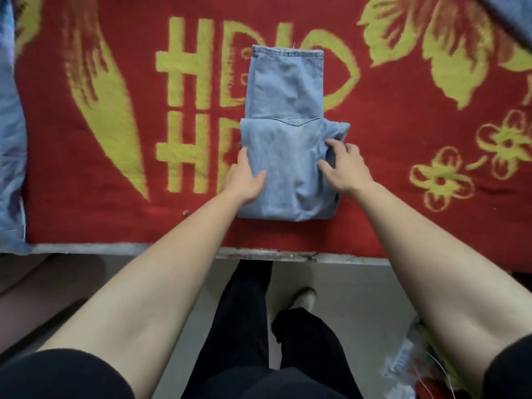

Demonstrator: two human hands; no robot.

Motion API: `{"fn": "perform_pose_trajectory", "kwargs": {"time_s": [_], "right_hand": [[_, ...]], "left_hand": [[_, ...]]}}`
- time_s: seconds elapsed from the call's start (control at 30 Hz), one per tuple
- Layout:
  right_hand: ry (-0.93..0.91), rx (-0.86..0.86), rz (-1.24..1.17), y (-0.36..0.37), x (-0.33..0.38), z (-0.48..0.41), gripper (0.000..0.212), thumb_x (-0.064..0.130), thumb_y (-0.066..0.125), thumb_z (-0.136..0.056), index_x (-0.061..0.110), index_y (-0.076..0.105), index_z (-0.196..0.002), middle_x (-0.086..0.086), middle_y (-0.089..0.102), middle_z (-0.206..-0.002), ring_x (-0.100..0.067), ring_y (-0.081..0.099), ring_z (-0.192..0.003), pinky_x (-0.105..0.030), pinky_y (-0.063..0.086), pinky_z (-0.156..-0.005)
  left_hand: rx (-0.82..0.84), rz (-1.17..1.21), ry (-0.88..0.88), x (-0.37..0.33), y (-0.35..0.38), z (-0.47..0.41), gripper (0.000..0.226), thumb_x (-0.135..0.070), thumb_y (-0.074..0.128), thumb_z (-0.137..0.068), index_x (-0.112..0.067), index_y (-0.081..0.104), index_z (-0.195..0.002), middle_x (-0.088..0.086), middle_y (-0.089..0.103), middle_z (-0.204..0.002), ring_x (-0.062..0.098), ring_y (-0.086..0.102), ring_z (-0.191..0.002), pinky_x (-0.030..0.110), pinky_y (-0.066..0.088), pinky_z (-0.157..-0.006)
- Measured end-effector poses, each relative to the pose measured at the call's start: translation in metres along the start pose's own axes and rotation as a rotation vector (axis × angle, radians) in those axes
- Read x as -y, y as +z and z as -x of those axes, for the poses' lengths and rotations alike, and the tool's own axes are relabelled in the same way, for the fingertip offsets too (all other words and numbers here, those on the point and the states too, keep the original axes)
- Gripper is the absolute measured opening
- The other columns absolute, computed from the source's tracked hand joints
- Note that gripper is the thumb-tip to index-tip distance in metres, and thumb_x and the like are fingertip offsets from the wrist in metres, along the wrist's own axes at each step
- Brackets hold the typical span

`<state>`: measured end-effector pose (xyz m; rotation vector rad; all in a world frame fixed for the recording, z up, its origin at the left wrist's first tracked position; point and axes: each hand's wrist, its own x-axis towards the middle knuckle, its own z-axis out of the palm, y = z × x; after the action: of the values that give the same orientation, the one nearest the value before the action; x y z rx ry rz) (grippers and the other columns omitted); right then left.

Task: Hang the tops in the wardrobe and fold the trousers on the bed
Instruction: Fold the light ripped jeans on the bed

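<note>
Head view has us looking down on the bed [417, 156], spread with a red blanket patterned in yellow, and on it, close to the near edge, lie the trousers [285, 90] in pale blue denim. They are already doubled lengthwise, and the waist part lies folded over the legs, so we judge the fold about half made, with the hem [288, 54] end left reaching away from us. Our left hand [244, 177] holds the left edge of the folded part, thumb on top and fingers along the side; whether they reach underneath we cannot tell. Our right hand [348, 168] grips the bunched right edge with bent fingers. To do this step well, we should smooth that bunched side flat first and square both edges. Then we bring the near bundle over toward the hem in one even turn, so no corner sticks out. Counting: one pair of trousers in work, two hands on it, and two other blue cloths, one cloth at the left border [11, 139] and one cloth in the far right corner [512, 15]. What garments those are we cannot say.
</note>
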<state>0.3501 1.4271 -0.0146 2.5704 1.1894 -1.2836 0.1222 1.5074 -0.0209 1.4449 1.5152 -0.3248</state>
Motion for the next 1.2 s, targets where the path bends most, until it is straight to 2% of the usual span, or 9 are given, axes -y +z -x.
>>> {"fn": "perform_pose_trajectory", "kwargs": {"time_s": [0.13,0.27,0.4,0.5,0.63,0.77,0.97,1.07,1.2], "right_hand": [[-0.028,-0.254,-0.328,0.006,0.003,-0.01,0.069,0.039,0.071,-0.085,0.013,0.036,-0.139,-0.009,0.044,-0.141,-0.024,0.045,-0.131,-0.042,0.04,-0.107],[0.17,-0.196,-0.516,0.001,0.004,-0.036,0.106,0.055,0.075,-0.079,0.015,0.015,-0.156,-0.004,0.044,-0.151,-0.016,0.045,-0.137,-0.03,0.034,-0.111],[0.175,-0.234,-0.468,-0.003,-0.006,-0.044,0.066,0.07,0.073,-0.068,0.017,0.068,-0.108,0.003,0.071,-0.109,-0.017,0.067,-0.105,-0.034,0.051,-0.094],[0.138,-0.233,-0.579,0.0,-0.012,-0.035,0.064,0.071,0.073,-0.066,0.014,0.072,-0.096,0.003,0.074,-0.096,-0.014,0.069,-0.095,-0.042,0.054,-0.09],[0.105,-0.233,-0.699,0.004,-0.012,-0.016,0.051,0.065,0.069,-0.074,0.025,0.068,-0.105,0.009,0.072,-0.106,-0.005,0.067,-0.101,-0.036,0.052,-0.097],[0.11,-0.22,-0.701,0.006,-0.009,0.001,0.039,0.066,0.065,-0.08,0.037,0.063,-0.105,0.019,0.069,-0.102,-0.003,0.065,-0.105,-0.028,0.05,-0.097],[0.096,-0.079,-0.602,0.011,-0.012,-0.003,0.051,0.067,0.057,-0.087,0.029,0.064,-0.12,0.011,0.069,-0.114,-0.014,0.061,-0.116,-0.026,0.042,-0.094],[0.129,0.06,-0.455,0.026,-0.022,-0.016,0.058,0.064,0.058,-0.089,0.023,0.059,-0.13,-0.002,0.064,-0.132,-0.024,0.056,-0.127,-0.03,0.041,-0.103],[0.112,0.163,-0.293,0.033,-0.025,-0.035,0.06,0.065,0.052,-0.091,0.021,0.061,-0.131,-0.006,0.064,-0.133,-0.027,0.055,-0.128,-0.032,0.042,-0.106]], "left_hand": [[-0.139,0.186,-0.132,-0.001,0.015,-0.014,0.058,-0.043,0.059,-0.093,-0.002,0.041,-0.13,0.018,0.058,-0.131,0.036,0.055,-0.122,0.044,0.044,-0.1],[-0.184,0.134,-0.092,0.001,0.015,-0.025,0.055,-0.056,0.055,-0.091,-0.007,0.049,-0.114,0.014,0.063,-0.12,0.036,0.059,-0.112,0.044,0.047,-0.092],[-0.158,0.319,-0.092,0.001,0.014,-0.033,0.058,-0.057,0.065,-0.085,-0.012,0.051,-0.118,0.007,0.064,-0.12,0.028,0.06,-0.112,0.038,0.047,-0.095],[-0.21,0.362,-0.029,0.002,0.012,-0.035,0.038,-0.045,0.071,-0.085,-0.017,0.061,-0.108,0.002,0.068,-0.111,0.021,0.065,-0.103,0.038,0.051,-0.092],[-0.282,0.367,0.0,-0.003,0.011,-0.025,0.044,-0.042,0.074,-0.083,-0.009,0.066,-0.112,0.011,0.067,-0.114,0.022,0.064,-0.105,0.037,0.05,-0.095],[-0.277,0.464,-0.048,-0.013,0.014,-0.004,0.03,-0.037,0.067,-0.091,-0.013,0.068,-0.108,-0.004,0.069,-0.102,0.013,0.065,-0.103,0.005,0.044,-0.073],[-0.431,0.286,-0.137,-0.002,0.027,0.012,0.061,-0.062,0.06,-0.085,-0.013,0.053,-0.119,0.008,0.065,-0.119,0.028,0.06,-0.111,0.031,0.044,-0.088],[-0.36,0.232,-0.266,0.018,0.044,0.003,0.068,-0.064,0.061,-0.085,-0.006,0.051,-0.119,0.017,0.063,-0.123,0.035,0.058,-0.115,0.038,0.045,-0.092],[-0.291,0.199,-0.343,0.03,0.05,-0.015,0.079,-0.07,0.059,-0.081,-0.004,0.054,-0.124,0.019,0.061,-0.128,0.036,0.056,-0.12,0.038,0.045,-0.097]]}}
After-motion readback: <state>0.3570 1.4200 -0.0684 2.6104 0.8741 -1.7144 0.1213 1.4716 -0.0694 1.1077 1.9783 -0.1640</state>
